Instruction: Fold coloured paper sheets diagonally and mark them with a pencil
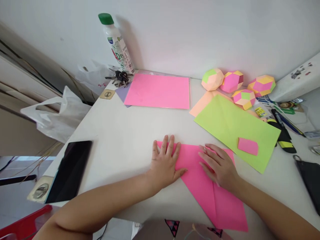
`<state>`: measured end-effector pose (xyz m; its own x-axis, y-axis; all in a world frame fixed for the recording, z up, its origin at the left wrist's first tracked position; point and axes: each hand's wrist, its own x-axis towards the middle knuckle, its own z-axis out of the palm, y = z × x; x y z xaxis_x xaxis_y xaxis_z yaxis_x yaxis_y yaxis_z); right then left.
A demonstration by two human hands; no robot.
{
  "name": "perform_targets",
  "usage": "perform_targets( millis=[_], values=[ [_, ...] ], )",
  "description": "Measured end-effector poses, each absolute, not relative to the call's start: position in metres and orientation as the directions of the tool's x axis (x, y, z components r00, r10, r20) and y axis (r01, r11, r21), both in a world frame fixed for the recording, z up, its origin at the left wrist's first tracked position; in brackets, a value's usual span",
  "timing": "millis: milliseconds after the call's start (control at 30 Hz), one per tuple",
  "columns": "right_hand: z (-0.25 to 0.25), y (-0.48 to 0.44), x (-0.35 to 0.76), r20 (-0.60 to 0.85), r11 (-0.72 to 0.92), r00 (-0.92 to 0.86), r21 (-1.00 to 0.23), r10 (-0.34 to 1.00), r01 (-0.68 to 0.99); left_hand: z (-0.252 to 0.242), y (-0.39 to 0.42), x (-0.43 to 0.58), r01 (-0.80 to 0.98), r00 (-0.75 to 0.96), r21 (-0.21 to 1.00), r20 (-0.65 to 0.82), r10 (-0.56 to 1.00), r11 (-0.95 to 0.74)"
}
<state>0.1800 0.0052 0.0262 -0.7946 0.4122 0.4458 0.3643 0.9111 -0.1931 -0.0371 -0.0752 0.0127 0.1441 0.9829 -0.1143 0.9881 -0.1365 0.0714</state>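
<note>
A bright pink sheet of paper [200,196] lies at the front of the white table, with a slanted left edge and a crease running down its lower part. My left hand [163,166] rests flat with fingers spread, its fingertips and thumb over the paper's upper left corner. On the upper right part of the same sheet is my right hand [220,166], its fingers bent and drawn together. A small pale tip shows at its fingertips and another pale bit below the palm; what it holds is mostly hidden.
A green sheet [232,123] bearing a small pink piece [247,146] lies right. Behind it sit several faceted paper balls [212,79]. A pink pad [160,91], keys [121,78] and a bottle [118,46] stand at the back. A phone [70,170] lies by the left edge.
</note>
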Motion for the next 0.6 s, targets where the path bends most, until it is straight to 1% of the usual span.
perform_targets(
  millis=[133, 233, 367, 467, 533, 600],
  values=[
    [0.020, -0.025, 0.172, 0.270, 0.868, -0.826, -0.195, 0.494, 0.456, 0.017, -0.075, -0.036, 0.990, 0.131, 0.065, -0.151, 0.980, -0.122],
    [0.016, -0.045, 0.172, 0.201, 0.855, -0.832, -0.169, 0.517, 0.491, 0.017, -0.076, -0.037, 0.990, 0.134, 0.056, -0.161, 0.978, -0.127],
    [0.017, -0.063, 0.181, 0.174, 0.852, -0.836, -0.177, 0.521, 0.494, 0.019, -0.075, -0.036, 0.990, 0.141, 0.006, -0.189, 0.972, -0.142],
    [0.019, -0.070, 0.192, 0.175, 0.863, -0.850, -0.196, 0.497, 0.465, 0.021, -0.075, -0.035, 0.988, 0.142, -0.027, -0.202, 0.969, -0.151],
    [0.019, -0.073, 0.199, 0.183, 0.869, -0.855, -0.208, 0.485, 0.448, 0.019, -0.077, -0.036, 0.987, 0.151, -0.032, -0.172, 0.974, -0.158],
    [0.018, -0.076, 0.204, 0.185, 0.867, -0.853, -0.218, 0.488, 0.448, 0.016, -0.078, -0.038, 0.984, 0.171, -0.026, -0.084, 0.982, -0.173]
  ],
)
